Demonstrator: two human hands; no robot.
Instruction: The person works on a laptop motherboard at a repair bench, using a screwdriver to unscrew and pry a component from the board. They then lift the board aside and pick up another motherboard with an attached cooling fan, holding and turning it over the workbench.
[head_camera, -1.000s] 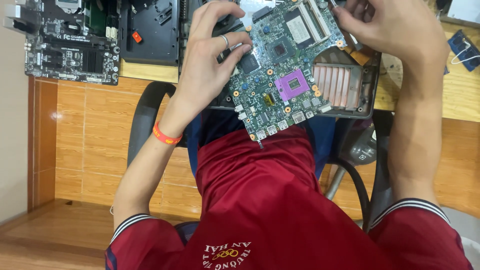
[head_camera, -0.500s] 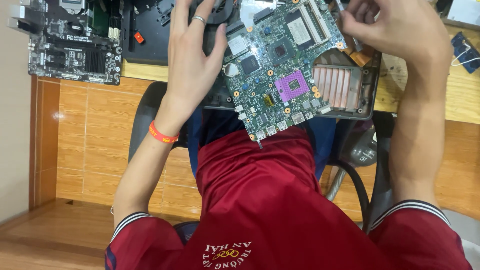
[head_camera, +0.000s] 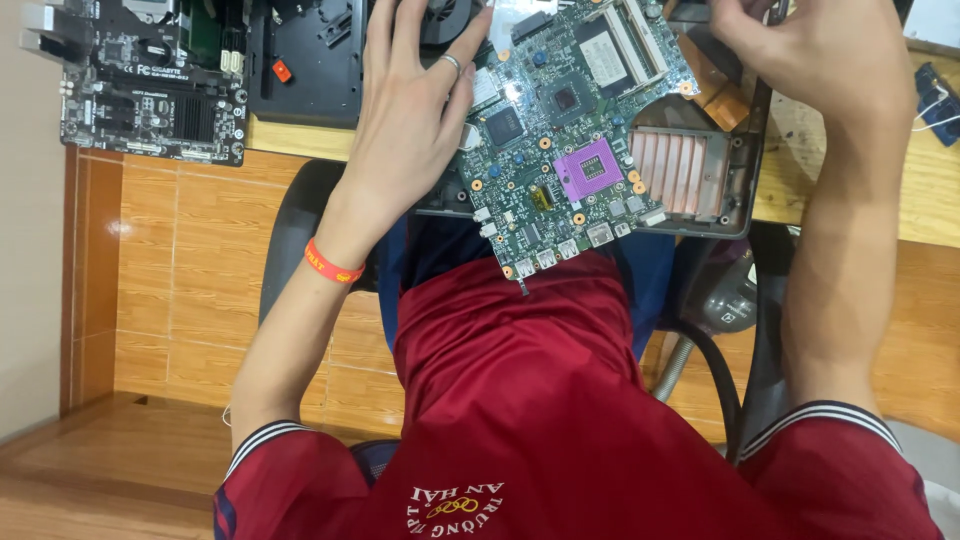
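Green circuit board (head_camera: 560, 140) sits at the top middle of the frame, tilted over a grey laptop case (head_camera: 735, 205). My left hand (head_camera: 415, 120) lies flat and open on its left edge. My right hand (head_camera: 810, 50), upper right, pinches something I cannot make out

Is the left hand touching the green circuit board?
Touching. In the head view, the left hand lies flat with its fingers over the left edge of the green circuit board; no gap shows between them.
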